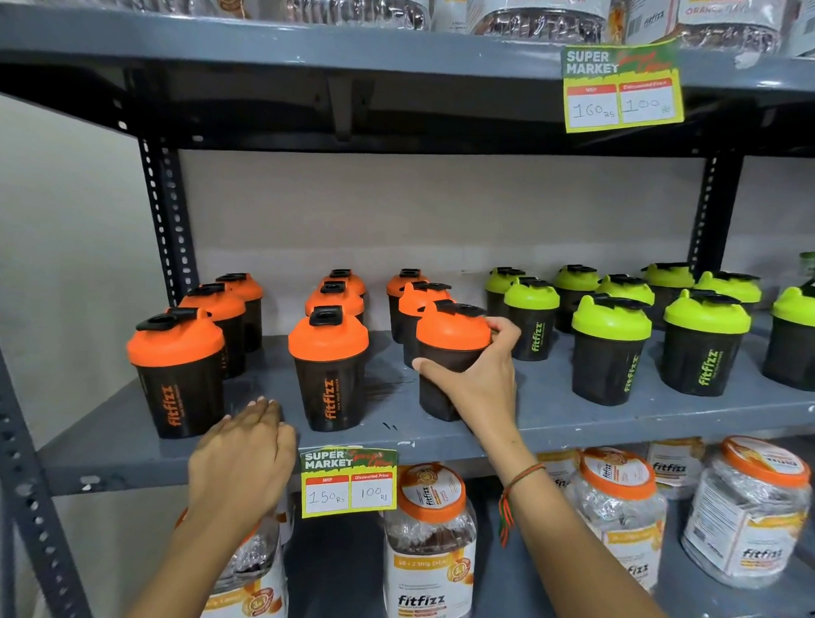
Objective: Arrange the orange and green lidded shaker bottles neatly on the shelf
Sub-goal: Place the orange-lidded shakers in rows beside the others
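Black shaker bottles stand on the grey middle shelf [577, 421]. Orange-lidded ones fill the left half in three rows running front to back; green-lidded ones [610, 348] fill the right half. My right hand [479, 380] grips the front orange-lidded bottle [451, 338] of the third row, thumb on its left side and fingers round the right, under the lid. My left hand [243, 455] rests flat, palm down, on the shelf's front edge between the front-left orange bottle [177, 370] and the middle front orange bottle [328, 366]. It holds nothing.
A yellow price tag [348, 482] hangs from the shelf's front edge. Clear jars with orange lids [427, 540] fill the shelf below. More jars sit on the top shelf, with another price tag [622, 92]. A perforated upright post [21, 457] stands at left.
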### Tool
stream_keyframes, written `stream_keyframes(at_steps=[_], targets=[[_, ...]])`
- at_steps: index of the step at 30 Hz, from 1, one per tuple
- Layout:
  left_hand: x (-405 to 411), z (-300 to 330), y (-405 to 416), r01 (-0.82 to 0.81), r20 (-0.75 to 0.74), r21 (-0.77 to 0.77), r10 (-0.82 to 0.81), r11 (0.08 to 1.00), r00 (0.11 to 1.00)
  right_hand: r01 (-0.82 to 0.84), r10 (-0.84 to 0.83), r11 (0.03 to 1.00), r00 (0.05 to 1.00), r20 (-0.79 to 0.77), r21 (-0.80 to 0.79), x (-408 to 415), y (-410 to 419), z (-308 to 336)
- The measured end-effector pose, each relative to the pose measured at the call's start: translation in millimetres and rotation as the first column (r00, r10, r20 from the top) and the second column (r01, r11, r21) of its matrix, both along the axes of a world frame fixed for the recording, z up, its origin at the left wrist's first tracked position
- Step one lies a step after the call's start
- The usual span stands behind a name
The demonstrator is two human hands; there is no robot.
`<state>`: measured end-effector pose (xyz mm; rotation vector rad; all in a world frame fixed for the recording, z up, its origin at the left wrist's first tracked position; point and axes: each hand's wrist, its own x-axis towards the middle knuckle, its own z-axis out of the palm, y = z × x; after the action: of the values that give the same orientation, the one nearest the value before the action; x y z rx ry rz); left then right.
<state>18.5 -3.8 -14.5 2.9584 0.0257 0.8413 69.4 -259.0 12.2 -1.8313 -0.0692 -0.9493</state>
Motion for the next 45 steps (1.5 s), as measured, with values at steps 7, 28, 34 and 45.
stream_keyframes(at_steps=[7, 28, 34, 45], targets=[[3, -2, 2, -0.002, 0.026, 0.003, 0.002, 1.0, 1.0, 0.032, -0.03, 0.998, 0.999, 0.025, -0.051, -5, 15, -7], [40, 23, 9, 0.087, -0.261, -0.162, -0.127, 0.983, 0.957, -0.241, 0.239, 0.97, 0.97, 0.046, 0.036, 59, -29, 131], [41, 16, 10, 0.1, -0.239, -0.188, -0.145, 0.977, 0.96, -0.293, 0.243, 0.938, 0.936, -0.254, -0.186, 131, -29, 156], [44, 17, 11, 0.099, -0.217, -0.19, -0.141, 0.977, 0.966, -0.377, 0.037, 0.82, 0.785, -0.618, -0.431, 214, -28, 143]])
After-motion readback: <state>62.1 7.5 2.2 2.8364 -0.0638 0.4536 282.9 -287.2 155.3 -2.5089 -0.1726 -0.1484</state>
